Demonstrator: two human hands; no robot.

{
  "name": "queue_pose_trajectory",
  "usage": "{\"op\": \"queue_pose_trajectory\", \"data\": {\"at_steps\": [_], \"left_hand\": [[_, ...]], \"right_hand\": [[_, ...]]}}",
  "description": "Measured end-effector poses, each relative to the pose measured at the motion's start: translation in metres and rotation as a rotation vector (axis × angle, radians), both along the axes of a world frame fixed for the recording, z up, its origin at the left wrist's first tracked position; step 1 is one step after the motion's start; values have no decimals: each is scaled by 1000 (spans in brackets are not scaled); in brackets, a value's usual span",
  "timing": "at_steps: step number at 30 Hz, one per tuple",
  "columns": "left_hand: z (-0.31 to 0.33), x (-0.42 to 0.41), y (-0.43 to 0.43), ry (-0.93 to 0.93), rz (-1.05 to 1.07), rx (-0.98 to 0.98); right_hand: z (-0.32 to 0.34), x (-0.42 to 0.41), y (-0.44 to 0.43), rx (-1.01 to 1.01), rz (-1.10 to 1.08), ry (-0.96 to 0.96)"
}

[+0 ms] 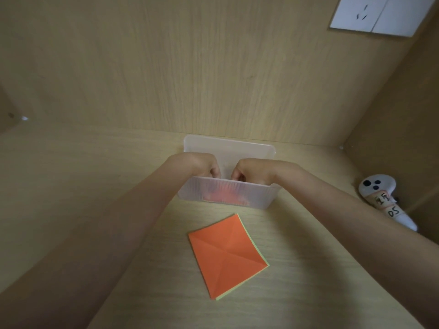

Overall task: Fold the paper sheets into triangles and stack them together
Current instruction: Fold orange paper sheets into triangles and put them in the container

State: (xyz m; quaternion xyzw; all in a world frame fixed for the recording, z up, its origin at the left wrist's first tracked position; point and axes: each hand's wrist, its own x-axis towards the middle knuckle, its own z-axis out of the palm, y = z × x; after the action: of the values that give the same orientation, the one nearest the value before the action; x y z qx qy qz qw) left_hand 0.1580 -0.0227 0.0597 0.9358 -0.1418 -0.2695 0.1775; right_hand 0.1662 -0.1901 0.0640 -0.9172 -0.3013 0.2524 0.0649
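Orange sheets, creased corner to corner, lie flat just in front of the box. Inside the box a blurred orange shape shows through the near wall, probably folded triangles. The left hand and right hand reach in side by side with fingers curled down. Their tips are hidden, so I cannot tell whether they pinch anything. The step looks like stacking a folded piece. Next, the top sheet in front of the box needs lifting and folding along a diagonal crease.
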Motion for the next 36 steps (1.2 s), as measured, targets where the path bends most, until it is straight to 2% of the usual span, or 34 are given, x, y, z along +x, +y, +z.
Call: {"op": "queue_pose_trajectory", "data": {"at_steps": [5,11,14,20,23,33,36], "left_hand": [[-4,0,7,16,-1,-59],[12,-1,6,72,-49,31],[15,-4,10,25,0,-37],[23,-11,15,-2,87,-171],[33,-16,14,-104,144,-281],[54,-55,13,-299,212,-541],[55,-76,12,-339,224,-644]], "right_hand": [[2,-3,0,3,15,16],[8,-3,-2,45,-47,93],[7,-4,-7,146,-97,103],[25,-14,-14,487,-157,163],[35,-21,-15,616,-179,129],[48,-62,-10,850,-253,31],[51,-83,-10,859,-224,13]]}}
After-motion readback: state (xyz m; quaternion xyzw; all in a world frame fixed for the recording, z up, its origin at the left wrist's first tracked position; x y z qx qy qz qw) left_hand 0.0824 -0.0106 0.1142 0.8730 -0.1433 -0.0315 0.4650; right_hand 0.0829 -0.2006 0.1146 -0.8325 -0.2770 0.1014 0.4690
